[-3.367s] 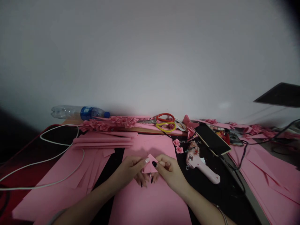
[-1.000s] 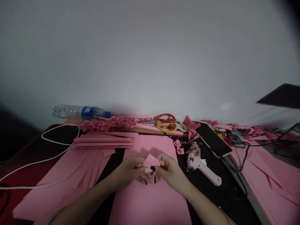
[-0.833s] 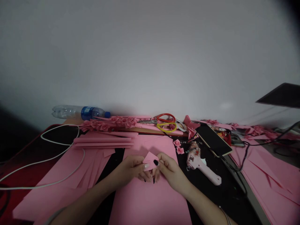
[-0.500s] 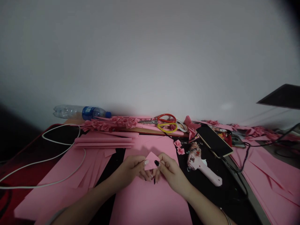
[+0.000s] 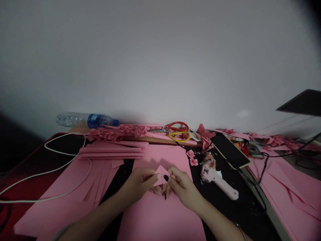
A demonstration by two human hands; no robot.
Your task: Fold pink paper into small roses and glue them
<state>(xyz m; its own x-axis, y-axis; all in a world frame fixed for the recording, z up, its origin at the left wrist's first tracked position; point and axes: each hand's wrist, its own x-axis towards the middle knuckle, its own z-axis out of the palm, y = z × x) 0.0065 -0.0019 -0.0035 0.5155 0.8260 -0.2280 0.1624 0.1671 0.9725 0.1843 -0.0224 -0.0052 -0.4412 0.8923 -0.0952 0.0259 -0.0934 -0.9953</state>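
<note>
Between my two hands is a small folded piece of pink paper (image 5: 160, 170), its pointed corner facing away from me. My left hand (image 5: 141, 182) pinches its left side, thumb on top and fingers underneath. On the right side my right hand (image 5: 182, 185) does the same, its dark-nailed thumb pressing near the middle of the paper. Both hands hover over a large pink sheet (image 5: 163, 217). Beyond my right hand lie two small folded paper flowers (image 5: 191, 154). A pale pink glue gun (image 5: 218, 179) rests to the right of them.
Scissors (image 5: 178, 131) with red and yellow handles lie at the back, beside paper flowers (image 5: 135, 130) and a plastic bottle (image 5: 87, 119). Pink sheets (image 5: 62, 187) and a white cable (image 5: 50, 200) are on the left. A phone (image 5: 229, 150) and black cords (image 5: 263, 167) are on the right.
The thumbs have moved inward and the paper's near edges have been folded in, leaving a narrower diamond-like shape. Both hands keep their hold in about the same place.
</note>
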